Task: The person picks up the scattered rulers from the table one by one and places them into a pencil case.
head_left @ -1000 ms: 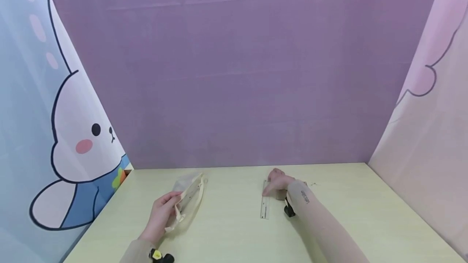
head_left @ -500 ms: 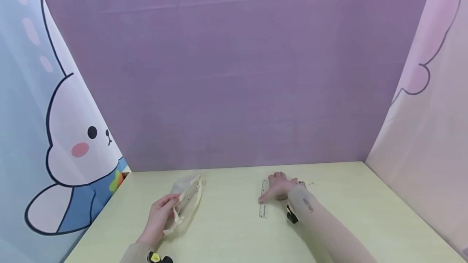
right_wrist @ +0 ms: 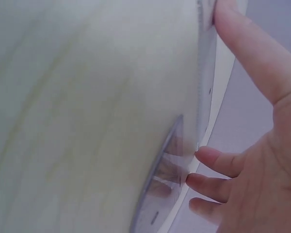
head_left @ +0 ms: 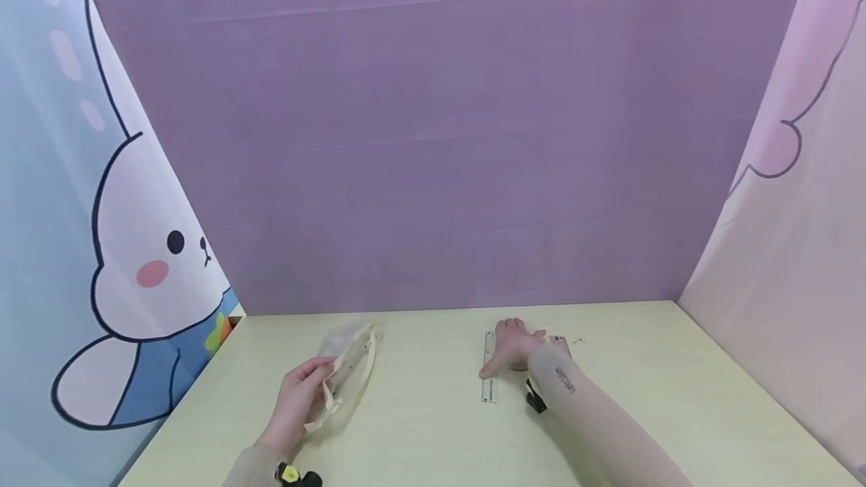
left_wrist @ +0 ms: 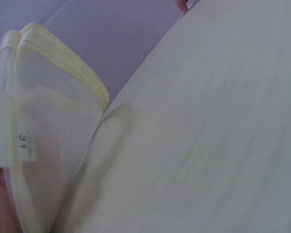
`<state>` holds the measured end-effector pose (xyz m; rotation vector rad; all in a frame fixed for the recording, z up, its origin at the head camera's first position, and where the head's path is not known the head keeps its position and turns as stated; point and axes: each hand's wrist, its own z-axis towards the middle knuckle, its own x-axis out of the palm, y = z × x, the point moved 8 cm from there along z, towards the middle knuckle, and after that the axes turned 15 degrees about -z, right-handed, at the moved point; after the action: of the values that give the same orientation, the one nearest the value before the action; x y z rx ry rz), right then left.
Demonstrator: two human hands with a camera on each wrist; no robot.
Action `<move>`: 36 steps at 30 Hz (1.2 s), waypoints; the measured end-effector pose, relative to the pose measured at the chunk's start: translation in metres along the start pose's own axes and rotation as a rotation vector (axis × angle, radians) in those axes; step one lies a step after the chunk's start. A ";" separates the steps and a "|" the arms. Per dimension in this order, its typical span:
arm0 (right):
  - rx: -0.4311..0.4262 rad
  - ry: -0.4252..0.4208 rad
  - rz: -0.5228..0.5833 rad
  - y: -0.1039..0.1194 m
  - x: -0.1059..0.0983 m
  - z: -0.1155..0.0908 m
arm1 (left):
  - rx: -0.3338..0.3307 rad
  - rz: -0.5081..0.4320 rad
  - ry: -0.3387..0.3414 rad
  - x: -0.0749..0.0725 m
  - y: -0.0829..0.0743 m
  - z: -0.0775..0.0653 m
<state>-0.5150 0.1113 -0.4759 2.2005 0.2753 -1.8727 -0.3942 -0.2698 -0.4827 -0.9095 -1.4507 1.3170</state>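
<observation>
My left hand (head_left: 298, 395) grips a see-through mesh pouch (head_left: 343, 344) by its near side. In the left wrist view the pouch (left_wrist: 53, 121) shows cream trim, a zipper edge and a white tag printed "31". My right hand (head_left: 514, 346) is over the table at right of centre, fingers spread. Its thumb touches a clear ruler (head_left: 489, 389) lying lengthwise on the table. In the right wrist view the fingertips reach the area between the ruler (right_wrist: 207, 82) and a clear flat piece with a pointed corner (right_wrist: 157, 201). Part of that piece is hidden.
A pale wood-look table (head_left: 419, 427) lies below both hands. A purple cloth wall (head_left: 433, 134) rises at its back, with printed curtains (head_left: 155, 307) on either side. A pinkish flat piece (head_left: 561, 343) and a small dark mark (head_left: 579, 340) lie right of the right hand.
My right hand has spread its fingers and moved its thumb down along the ruler. The left hand and the pouch have stayed in place.
</observation>
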 end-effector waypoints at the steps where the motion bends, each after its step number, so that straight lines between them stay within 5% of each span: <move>1: 0.004 0.002 0.001 -0.001 0.001 0.002 | 0.003 0.001 -0.001 0.000 0.000 0.000; 13: 0.074 -0.005 0.133 -0.003 0.003 0.012 | 0.022 -0.005 -0.002 0.001 -0.001 -0.001; 25: 0.058 -0.112 0.186 0.006 -0.003 0.015 | 0.039 0.013 -0.005 -0.002 -0.001 -0.002; 36: -0.002 -0.100 0.444 0.019 0.001 0.011 | 0.021 0.001 -0.005 -0.001 0.000 0.000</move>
<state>-0.5200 0.0894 -0.4774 1.9541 -0.2138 -1.7178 -0.3941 -0.2709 -0.4826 -0.8935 -1.4373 1.3334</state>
